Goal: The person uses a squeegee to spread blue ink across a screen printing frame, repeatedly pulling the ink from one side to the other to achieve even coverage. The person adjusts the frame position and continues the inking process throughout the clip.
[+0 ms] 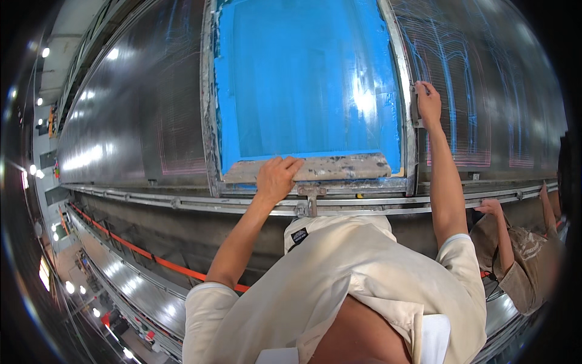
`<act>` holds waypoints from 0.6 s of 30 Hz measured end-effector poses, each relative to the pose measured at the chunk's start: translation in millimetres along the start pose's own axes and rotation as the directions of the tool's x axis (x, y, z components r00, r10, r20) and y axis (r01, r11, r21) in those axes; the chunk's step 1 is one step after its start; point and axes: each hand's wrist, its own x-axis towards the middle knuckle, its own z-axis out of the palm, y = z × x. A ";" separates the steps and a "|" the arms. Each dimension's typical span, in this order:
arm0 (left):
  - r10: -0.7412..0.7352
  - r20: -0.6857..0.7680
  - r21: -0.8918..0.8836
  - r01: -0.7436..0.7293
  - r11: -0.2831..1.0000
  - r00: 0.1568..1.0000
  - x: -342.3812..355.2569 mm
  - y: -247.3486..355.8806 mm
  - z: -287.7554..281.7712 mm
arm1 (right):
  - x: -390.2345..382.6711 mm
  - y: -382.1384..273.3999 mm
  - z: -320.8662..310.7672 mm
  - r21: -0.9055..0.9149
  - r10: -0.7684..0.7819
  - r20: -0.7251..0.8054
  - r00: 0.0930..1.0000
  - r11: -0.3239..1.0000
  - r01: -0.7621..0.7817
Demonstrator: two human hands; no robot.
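A printing screen with bright blue mesh [309, 79] lies in a metal frame [208, 109] in front of me. Across its near end rests a long, ink-stained squeegee [348, 167]. My left hand [277, 180] is closed over that squeegee left of its middle, fingers wrapped over the top edge. On the frame's right side, my right hand [428, 104] grips a small dark side handle [416, 109]; its fingers are curled round the upper part. At the frame's near edge a metal bracket [311, 197] reaches down over the rail.
The long dark print table [130, 109] runs left and right, with blue and pink printed lines on its surface. A metal rail [242, 205] follows its near edge. At the right, a co-worker's hand [490, 207] touches that rail. Behind me run an orange strip [145, 254] and another table [124, 273].
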 end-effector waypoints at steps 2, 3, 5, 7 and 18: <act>0.002 -0.101 -0.016 -0.004 1.000 0.995 -18.4 11.5 4.4 | 4.0 -1.1 0.7 0.062 0.000 0.041 0.999 0.998 -0.002; 0.004 -0.093 -0.015 -0.006 1.000 0.996 -24.3 12.2 5.4 | 2.1 -0.5 1.0 0.060 0.004 0.061 0.998 0.998 -0.008; -0.009 -0.104 -0.014 0.008 1.000 0.995 -26.0 12.8 3.5 | -2.9 -11.9 -0.3 0.052 -0.018 0.105 0.994 0.999 0.013; -0.020 -0.071 0.011 0.020 1.000 0.997 -28.4 15.0 1.5 | -5.4 -10.2 2.8 0.012 -0.116 0.032 0.993 0.993 0.116; -0.080 -0.152 0.046 0.088 0.995 0.985 -15.4 11.6 13.7 | 2.6 -21.9 -7.1 -0.054 -0.143 -0.030 0.989 0.989 0.141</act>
